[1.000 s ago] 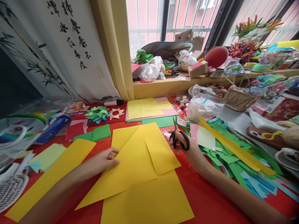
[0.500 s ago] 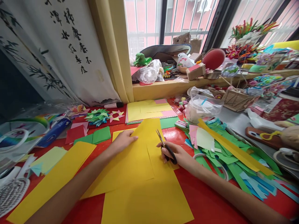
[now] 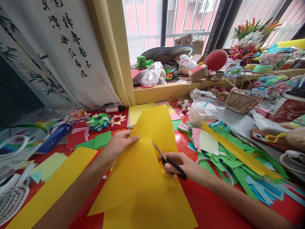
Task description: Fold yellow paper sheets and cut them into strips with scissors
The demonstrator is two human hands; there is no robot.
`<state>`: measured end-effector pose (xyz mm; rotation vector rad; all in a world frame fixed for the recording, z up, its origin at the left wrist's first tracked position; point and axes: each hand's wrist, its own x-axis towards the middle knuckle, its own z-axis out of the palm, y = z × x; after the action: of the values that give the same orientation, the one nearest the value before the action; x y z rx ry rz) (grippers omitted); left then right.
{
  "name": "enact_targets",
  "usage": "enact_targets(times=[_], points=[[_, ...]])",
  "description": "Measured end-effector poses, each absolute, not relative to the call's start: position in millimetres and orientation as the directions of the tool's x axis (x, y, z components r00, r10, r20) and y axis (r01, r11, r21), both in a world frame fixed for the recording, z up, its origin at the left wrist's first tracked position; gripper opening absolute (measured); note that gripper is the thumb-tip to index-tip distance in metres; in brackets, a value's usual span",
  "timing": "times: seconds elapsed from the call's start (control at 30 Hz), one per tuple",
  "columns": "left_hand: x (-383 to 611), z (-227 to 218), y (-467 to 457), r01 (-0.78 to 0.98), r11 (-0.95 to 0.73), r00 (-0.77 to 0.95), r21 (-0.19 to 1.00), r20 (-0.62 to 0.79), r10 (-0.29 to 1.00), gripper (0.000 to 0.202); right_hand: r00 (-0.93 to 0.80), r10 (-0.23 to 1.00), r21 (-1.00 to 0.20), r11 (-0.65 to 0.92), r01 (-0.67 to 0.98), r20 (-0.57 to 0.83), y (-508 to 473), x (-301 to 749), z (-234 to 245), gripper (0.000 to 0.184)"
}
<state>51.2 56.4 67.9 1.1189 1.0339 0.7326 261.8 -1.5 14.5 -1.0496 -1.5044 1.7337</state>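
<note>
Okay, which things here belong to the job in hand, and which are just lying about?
In use, it seems:
upper yellow sheet, held by your left hand
scissors, in your right hand

Probably just lying about:
green paper strips
black-capped marker
green paper squares

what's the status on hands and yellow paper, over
Left hand holding yellow sheet by edge. Right hand holding scissors, blades at sheet. More yellow paper beneath.

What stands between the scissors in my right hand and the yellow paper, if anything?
Nothing visible: the scissors in the right hand have their blades on or over the yellow paper. The left hand is aside, holding the left edge.
</note>
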Motion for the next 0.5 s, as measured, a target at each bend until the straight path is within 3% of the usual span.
enact_targets(times=[0.3,0.5], points=[[65,59,41,0.032,0.226,0.381,0.974,-0.221,0.898,0.045,-0.497,0.868,-0.999,-0.042,-0.034,-0.019,-6,261,21,0.035],[70,62,33,0.052,0.241,0.432,0.969,-0.239,0.869,0.045,-0.439,0.898,-1.000,-0.022,-0.016,-0.012,-6,263,17,0.032]])
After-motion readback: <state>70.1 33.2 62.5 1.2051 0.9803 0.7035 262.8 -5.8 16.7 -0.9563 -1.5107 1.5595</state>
